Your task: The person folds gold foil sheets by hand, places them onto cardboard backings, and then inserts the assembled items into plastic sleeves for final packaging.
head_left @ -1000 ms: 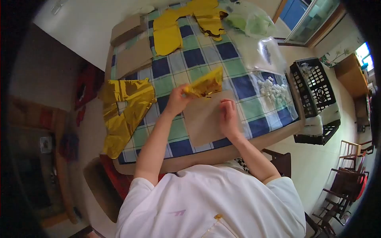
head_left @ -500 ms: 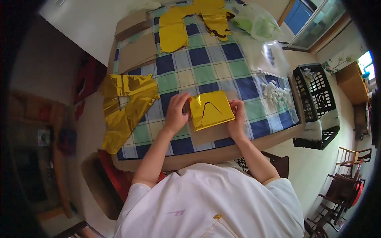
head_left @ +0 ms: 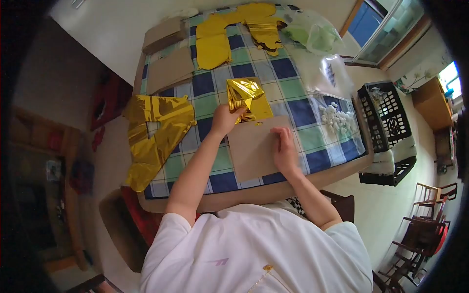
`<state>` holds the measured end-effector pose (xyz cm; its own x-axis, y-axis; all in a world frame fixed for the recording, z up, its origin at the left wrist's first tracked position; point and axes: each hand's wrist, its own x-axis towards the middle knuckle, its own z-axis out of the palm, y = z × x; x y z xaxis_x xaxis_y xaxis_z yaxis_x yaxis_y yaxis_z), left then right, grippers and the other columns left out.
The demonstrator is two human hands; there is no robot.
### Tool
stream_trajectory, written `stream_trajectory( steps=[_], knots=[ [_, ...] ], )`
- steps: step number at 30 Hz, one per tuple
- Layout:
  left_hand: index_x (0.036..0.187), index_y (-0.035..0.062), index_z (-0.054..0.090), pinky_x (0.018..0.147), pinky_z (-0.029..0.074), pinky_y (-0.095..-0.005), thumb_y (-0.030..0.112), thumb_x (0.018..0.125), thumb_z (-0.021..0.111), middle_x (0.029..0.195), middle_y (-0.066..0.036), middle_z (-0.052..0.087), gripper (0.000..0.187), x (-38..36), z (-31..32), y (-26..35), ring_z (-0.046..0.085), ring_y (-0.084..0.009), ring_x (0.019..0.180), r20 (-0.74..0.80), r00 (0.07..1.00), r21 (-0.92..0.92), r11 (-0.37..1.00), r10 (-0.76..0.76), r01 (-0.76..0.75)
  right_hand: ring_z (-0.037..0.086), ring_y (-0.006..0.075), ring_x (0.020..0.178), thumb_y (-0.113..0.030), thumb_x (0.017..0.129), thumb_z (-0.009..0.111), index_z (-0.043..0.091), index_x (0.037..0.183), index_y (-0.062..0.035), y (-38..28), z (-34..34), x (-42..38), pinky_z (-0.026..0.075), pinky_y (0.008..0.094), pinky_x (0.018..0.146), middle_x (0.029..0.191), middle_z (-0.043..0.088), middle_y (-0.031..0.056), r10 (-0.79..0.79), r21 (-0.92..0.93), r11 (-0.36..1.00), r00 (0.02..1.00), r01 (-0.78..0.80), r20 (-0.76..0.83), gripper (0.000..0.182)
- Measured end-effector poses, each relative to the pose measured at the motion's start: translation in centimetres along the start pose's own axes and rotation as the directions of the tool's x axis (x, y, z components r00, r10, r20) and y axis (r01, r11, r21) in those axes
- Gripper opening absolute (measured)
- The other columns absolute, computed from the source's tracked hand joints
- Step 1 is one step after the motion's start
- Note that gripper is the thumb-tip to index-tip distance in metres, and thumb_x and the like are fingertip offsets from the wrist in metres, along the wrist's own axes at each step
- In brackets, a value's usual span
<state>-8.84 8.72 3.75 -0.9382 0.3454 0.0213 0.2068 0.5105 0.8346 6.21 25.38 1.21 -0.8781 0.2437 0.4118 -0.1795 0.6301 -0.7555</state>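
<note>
Above the cardboard (head_left: 254, 151), the left hand (head_left: 225, 120) grips gold foil (head_left: 247, 94).

A white short-sleeved top (head_left: 254, 244) shows a small pinkish-purple logo (head_left: 218, 262) and a gold-coloured ornament (head_left: 267, 267).

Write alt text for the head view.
A person's left hand grips crumpled gold foil above a cardboard sheet; the right hand rests on the cardboard. More gold foil lies across the checked tablecloth.
</note>
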Motion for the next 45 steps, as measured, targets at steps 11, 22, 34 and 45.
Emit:
stream_trajectory(
  steps=[11, 22, 34, 45],
  knots=[
    [0.090, -0.0020, 0.069, 0.063, 0.048, -0.0310, 0.025, 0.081, 0.071, 0.078, -0.010, 0.070, 0.028, 0.4, 0.5, -2.4, 0.065, -0.0158, 0.069, 0.093, 0.995, -0.258, 0.966, 0.020, 0.005, 0.040, 0.0348, 0.126, -0.001, 0.076, 0.058, 0.060, 0.112, -0.0149, -1.2, -3.3, 0.1, 0.030, 0.0534, 0.104, 0.135, 0.046, 0.0128, -0.134, -0.328, 0.920, 0.959, 0.214, 0.248, 0.039],
    [0.100, -0.0022, 0.065, 0.074, 0.049, -0.0271, 0.019, 0.083, 0.071, 0.090, -0.006, 0.069, 0.028, 0.3, 0.1, -0.2, 0.063, -0.0123, 0.080, 0.135, 0.960, -0.142, 0.955, -0.244, 0.262, 0.044, 0.0318, 0.120, -0.015, 0.079, 0.061, 0.053, 0.120, -0.0102, 1.3, -2.7, 2.4, 0.030, 0.0518, 0.105, 0.125, 0.051, 0.0122, -0.079, -0.299, 0.945, 0.981, 0.130, 0.177, 0.042],
    [0.113, -0.0010, 0.057, 0.074, 0.051, -0.0335, 0.009, 0.081, 0.067, 0.095, -0.013, 0.067, 0.035, -1.3, 1.5, -1.5, 0.066, -0.0232, 0.083, -0.088, 0.984, -0.309, 0.943, -0.156, 0.122, 0.049, 0.0315, 0.110, -0.011, 0.077, 0.063, 0.056, 0.111, -0.0083, -0.5, -0.6, 1.9, 0.036, 0.0472, 0.099, 0.116, 0.054, 0.0104, -0.147, -0.382, 0.900, 0.972, 0.208, 0.184, 0.035],
    [0.105, 0.0092, 0.063, 0.099, 0.038, -0.0453, 0.001, 0.071, 0.063, 0.123, -0.013, 0.052, 0.035, -2.1, -1.3, -1.5, 0.047, -0.0305, 0.119, 0.031, 0.813, 0.462, 0.713, 0.581, -0.527, 0.053, 0.0295, 0.101, -0.007, 0.076, 0.062, 0.058, 0.110, -0.0048, -0.6, 3.1, 4.0, 0.042, 0.0417, 0.093, 0.104, 0.058, 0.0123, -0.236, -0.275, 0.913, 0.939, 0.303, 0.249, 0.034]
  ],
)
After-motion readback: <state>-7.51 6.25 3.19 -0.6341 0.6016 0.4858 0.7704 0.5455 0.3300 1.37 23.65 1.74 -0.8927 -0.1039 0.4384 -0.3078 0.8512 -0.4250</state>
